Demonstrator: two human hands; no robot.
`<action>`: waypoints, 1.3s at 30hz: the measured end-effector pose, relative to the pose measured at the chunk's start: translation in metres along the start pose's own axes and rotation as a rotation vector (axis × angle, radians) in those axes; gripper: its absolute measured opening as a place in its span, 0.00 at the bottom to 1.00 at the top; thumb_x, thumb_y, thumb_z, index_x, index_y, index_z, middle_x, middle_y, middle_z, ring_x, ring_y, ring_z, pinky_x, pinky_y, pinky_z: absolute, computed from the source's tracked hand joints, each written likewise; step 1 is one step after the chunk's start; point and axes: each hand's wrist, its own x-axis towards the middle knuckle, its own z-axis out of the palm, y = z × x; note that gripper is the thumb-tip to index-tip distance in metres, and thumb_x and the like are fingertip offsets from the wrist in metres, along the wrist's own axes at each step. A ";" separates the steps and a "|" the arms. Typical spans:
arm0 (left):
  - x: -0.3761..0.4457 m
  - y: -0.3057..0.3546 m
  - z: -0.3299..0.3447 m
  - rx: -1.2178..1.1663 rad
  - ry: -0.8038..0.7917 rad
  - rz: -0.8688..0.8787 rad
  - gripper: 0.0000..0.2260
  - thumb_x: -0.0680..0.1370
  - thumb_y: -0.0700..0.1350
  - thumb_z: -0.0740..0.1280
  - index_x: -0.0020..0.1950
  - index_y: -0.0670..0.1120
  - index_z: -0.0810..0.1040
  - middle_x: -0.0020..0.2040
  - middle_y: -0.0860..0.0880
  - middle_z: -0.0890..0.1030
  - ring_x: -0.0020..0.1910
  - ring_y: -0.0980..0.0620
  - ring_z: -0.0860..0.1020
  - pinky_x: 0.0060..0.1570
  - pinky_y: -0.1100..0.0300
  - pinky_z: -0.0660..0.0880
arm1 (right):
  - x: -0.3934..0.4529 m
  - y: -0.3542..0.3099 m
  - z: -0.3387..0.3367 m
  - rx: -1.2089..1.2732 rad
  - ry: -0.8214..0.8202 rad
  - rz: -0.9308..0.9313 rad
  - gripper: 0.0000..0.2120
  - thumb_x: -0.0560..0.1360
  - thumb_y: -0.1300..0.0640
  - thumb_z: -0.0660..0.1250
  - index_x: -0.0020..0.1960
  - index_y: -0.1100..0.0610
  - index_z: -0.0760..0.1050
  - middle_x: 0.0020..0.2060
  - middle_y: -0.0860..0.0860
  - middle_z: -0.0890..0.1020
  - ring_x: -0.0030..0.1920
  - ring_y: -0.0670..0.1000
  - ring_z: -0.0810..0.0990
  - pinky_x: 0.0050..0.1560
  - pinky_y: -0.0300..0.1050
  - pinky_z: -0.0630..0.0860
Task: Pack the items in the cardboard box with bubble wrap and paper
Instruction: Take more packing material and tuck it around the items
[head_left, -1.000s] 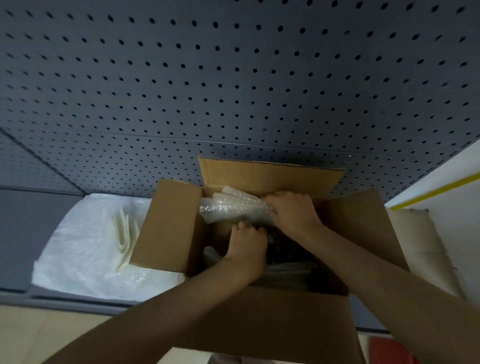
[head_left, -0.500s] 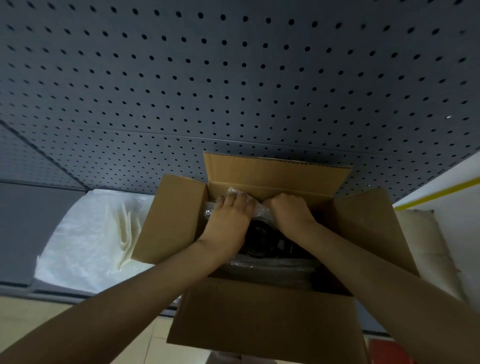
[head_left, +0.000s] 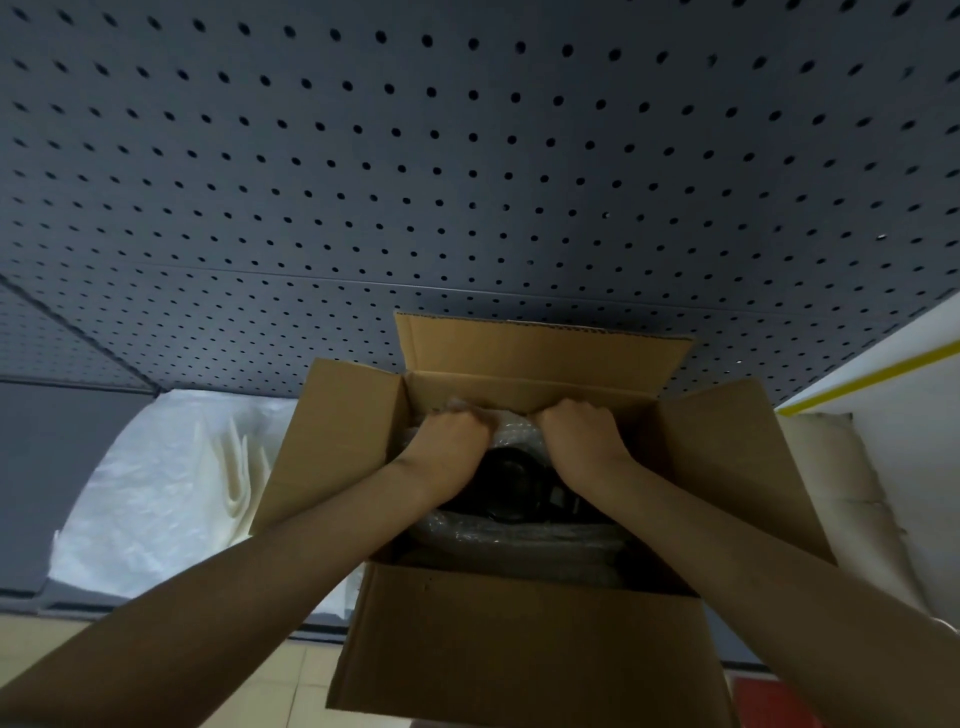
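An open cardboard box (head_left: 519, 649) stands in front of me with its four flaps spread. Both hands are inside it at the far wall. My left hand (head_left: 451, 441) and my right hand (head_left: 582, 434) are curled and press down on a wad of clear bubble wrap (head_left: 506, 423) between them. Below the hands lies a black item (head_left: 511, 486), partly hidden. More bubble wrap (head_left: 519, 538) lines the near side of the box interior.
A sheet of white bubble wrap (head_left: 150, 488) with folded cream paper (head_left: 244, 467) on it lies on the grey shelf to the left of the box. A dark pegboard wall (head_left: 467, 156) rises behind. A beige cushion-like bundle (head_left: 841, 483) sits on the right.
My left hand rose from the middle of the box to the far wall beside my right hand. The bubble wrap wad has been pushed down and is now mostly covered by both hands.
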 end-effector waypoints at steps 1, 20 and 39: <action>0.003 -0.001 0.003 -0.002 -0.013 -0.010 0.13 0.79 0.36 0.58 0.62 0.43 0.74 0.55 0.44 0.80 0.49 0.48 0.80 0.50 0.55 0.78 | 0.003 0.000 0.001 0.001 -0.006 0.008 0.10 0.76 0.66 0.61 0.45 0.55 0.80 0.39 0.51 0.80 0.38 0.50 0.80 0.38 0.45 0.78; 0.002 -0.006 0.002 -0.058 -0.090 -0.018 0.11 0.79 0.39 0.60 0.59 0.44 0.75 0.56 0.44 0.80 0.51 0.46 0.80 0.47 0.53 0.78 | 0.005 0.000 -0.005 0.082 -0.209 0.095 0.13 0.77 0.66 0.59 0.55 0.57 0.78 0.53 0.56 0.80 0.51 0.56 0.79 0.48 0.48 0.77; -0.099 -0.040 -0.067 -0.066 0.165 -0.055 0.10 0.77 0.49 0.63 0.57 0.53 0.78 0.52 0.52 0.82 0.44 0.53 0.77 0.45 0.60 0.72 | -0.052 -0.072 -0.086 0.184 -0.077 -0.071 0.12 0.75 0.52 0.68 0.57 0.55 0.77 0.52 0.52 0.81 0.50 0.53 0.80 0.53 0.50 0.78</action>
